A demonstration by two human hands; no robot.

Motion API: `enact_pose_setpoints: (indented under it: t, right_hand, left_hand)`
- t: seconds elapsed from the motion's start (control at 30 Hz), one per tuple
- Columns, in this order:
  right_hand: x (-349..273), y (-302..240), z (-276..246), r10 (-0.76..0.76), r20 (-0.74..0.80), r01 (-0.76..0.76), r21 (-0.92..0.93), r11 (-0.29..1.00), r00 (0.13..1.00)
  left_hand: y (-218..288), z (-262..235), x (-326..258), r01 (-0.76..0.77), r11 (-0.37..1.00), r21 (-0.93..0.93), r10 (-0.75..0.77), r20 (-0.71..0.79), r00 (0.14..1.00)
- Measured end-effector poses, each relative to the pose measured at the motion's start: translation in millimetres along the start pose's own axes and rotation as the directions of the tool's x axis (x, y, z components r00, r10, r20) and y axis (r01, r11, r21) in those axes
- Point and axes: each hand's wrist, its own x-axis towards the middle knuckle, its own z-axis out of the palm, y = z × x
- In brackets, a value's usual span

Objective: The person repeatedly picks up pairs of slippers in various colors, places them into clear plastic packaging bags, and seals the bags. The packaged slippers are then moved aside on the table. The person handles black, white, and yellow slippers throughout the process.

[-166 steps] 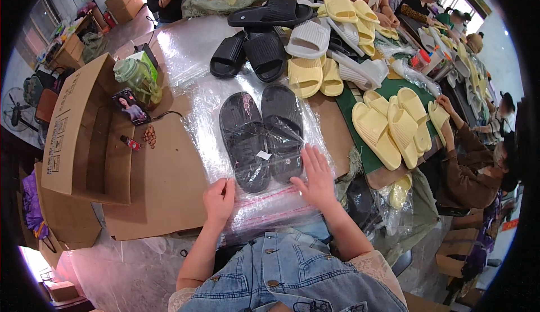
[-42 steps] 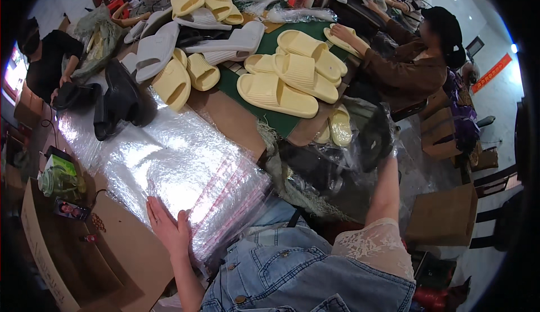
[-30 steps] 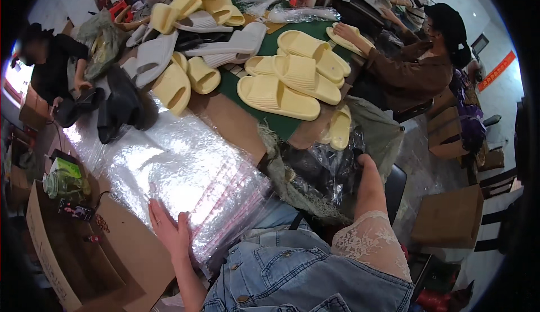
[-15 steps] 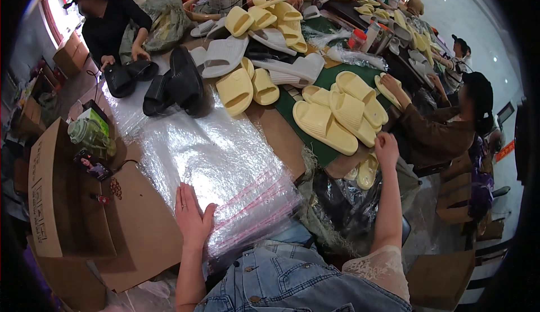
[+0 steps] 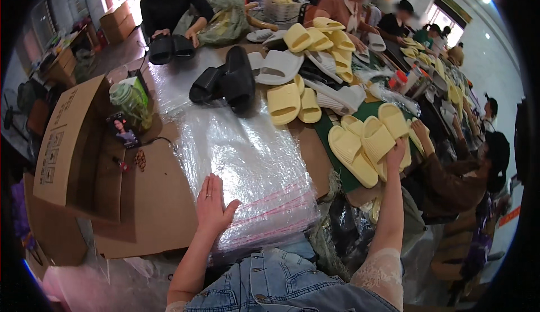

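My left hand (image 5: 215, 206) lies flat, fingers stretched out, on a stack of clear plastic bags (image 5: 247, 154) with pink-striped edges. To the right, my right hand (image 5: 396, 153) reaches to a group of pale yellow slippers (image 5: 351, 157) on a green board. Its fingers close on the edge of a yellow slipper (image 5: 376, 138); the fingertips are partly hidden. Beyond the bags stand a pair of black slippers (image 5: 237, 81), a grey slipper (image 5: 279, 67) and more yellow slippers (image 5: 283, 104).
At left, an open cardboard box (image 5: 73, 149) stands near a green-lidded jar (image 5: 129, 104) and a phone (image 5: 122, 131). Across the table a person handles black slippers (image 5: 161, 48). At right a co-worker in a brown sleeve (image 5: 458, 180) reaches to the yellow slippers. Yellow slippers (image 5: 332, 39) are heaped behind.
The view has shifted, so the scene sits further right. My right hand has moved from beside the yellow slippers onto one of them. My left hand remains flat on the bags.
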Motion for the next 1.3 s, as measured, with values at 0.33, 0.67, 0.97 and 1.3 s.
enact_pose_setpoints:
  t: [0.33,0.67,0.97,1.3]
  right_hand:
    - [-97,-243,-2,-0.017,0.253,-0.148,0.620,0.770,0.967]
    - [-177,-309,107,-0.196,0.679,0.260,0.007,0.966,0.708]
    - [-181,-239,99,0.011,0.489,-0.165,0.273,0.948,0.872]
    - [-196,-250,-25,0.052,0.651,-0.583,0.638,0.503,0.757]
  left_hand:
    - [3,-5,-1,-0.004,1.000,-0.023,0.003,-0.026,1.000]
    - [4,-8,-2,-0.045,0.999,0.021,0.046,-0.013,0.999]
    - [0,-2,-2,-0.039,0.998,0.046,0.040,-0.027,0.999]
    - [4,-6,29,-0.174,0.982,0.070,0.183,-0.156,0.971]
